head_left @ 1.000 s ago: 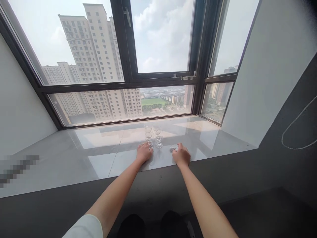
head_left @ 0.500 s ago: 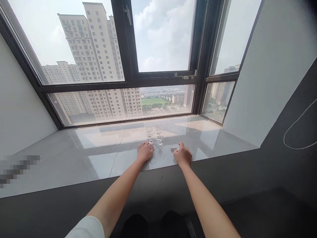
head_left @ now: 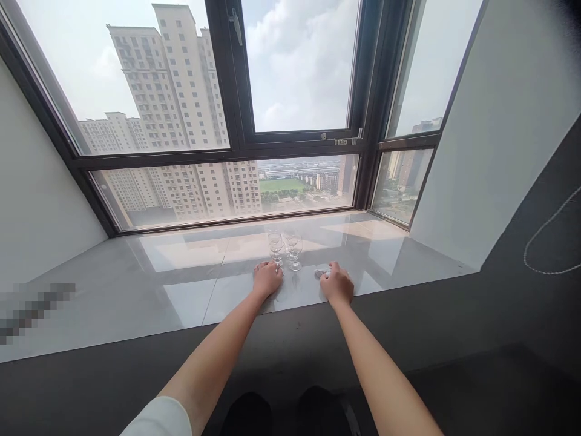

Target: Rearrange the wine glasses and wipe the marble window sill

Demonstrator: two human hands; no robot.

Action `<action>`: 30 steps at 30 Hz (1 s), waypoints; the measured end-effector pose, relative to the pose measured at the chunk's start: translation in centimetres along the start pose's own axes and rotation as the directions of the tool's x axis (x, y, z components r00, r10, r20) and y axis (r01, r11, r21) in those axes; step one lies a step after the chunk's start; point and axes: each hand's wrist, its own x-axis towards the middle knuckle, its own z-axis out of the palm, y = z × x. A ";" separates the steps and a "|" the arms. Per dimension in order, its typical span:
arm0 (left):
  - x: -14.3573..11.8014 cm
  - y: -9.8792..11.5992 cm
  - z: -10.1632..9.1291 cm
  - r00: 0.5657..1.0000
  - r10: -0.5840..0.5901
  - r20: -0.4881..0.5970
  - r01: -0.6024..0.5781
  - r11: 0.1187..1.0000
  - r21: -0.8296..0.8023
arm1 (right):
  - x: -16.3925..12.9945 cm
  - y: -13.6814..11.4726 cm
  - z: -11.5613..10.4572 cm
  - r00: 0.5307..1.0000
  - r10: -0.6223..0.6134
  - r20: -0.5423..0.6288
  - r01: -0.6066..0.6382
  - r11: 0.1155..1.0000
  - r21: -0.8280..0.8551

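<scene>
Our left hand [head_left: 267, 279] and right hand [head_left: 336, 284] rest flat, fingers apart, holding nothing, steadying us near the glasses [head_left: 285, 248] on the windowsill [head_left: 181, 278].

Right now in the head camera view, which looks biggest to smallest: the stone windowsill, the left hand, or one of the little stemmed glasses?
1. Stone windowsill, far the largest, spanning most of the frame.
2. Left hand, resting flat on the sill.
3. Stemmed glass, looks a little smaller than the hand, but it stands farther from the camera, so that gap is unsure.
</scene>
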 end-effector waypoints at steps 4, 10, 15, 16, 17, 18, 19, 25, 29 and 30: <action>-0.2 -0.3 -0.3 1.000 0.003 0.020 -0.004 1.000 0.012 | 0.0 0.0 0.0 1.000 -0.003 -0.018 0.002 1.000 -0.005; -1.0 -2.8 -1.6 0.998 0.011 0.055 -0.014 0.998 0.055 | 0.0 0.1 0.2 0.999 -0.012 -0.031 0.011 1.000 -0.014; -1.6 -5.8 -3.3 0.998 -0.028 0.058 0.021 0.992 0.124 | -0.1 0.2 0.3 1.000 0.000 -0.025 0.000 1.000 -0.004; -1.7 -6.3 -3.6 0.998 -0.036 0.056 0.028 0.990 0.136 | 0.0 0.2 0.3 1.000 -0.003 -0.026 0.003 1.000 -0.002; -1.7 -6.8 -3.8 0.998 -0.041 0.052 0.034 0.989 0.145 | 0.0 0.2 0.3 1.000 -0.003 -0.027 0.003 1.000 -0.001; -1.7 -7.3 -4.1 0.998 -0.046 0.047 0.038 0.988 0.151 | 0.0 0.2 0.3 1.000 -0.003 -0.027 0.003 1.000 0.000; -1.7 -7.7 -4.3 0.998 -0.051 0.044 0.044 0.987 0.154 | 0.0 0.2 0.3 1.000 -0.003 -0.027 0.003 1.000 0.002; -1.2 -10.5 -5.3 0.994 -0.106 0.034 0.098 0.977 0.189 | 0.0 0.4 0.4 1.000 0.000 -0.030 0.000 1.000 0.010; -0.8 -12.8 -6.1 0.986 -0.168 0.009 0.160 0.956 0.245 | 0.0 0.4 0.5 0.999 0.002 -0.038 -0.002 1.000 0.013; -0.6 -13.5 -6.4 0.984 -0.178 0.004 0.171 0.951 0.257 | 0.0 0.4 0.4 0.999 0.004 -0.037 -0.004 1.000 0.012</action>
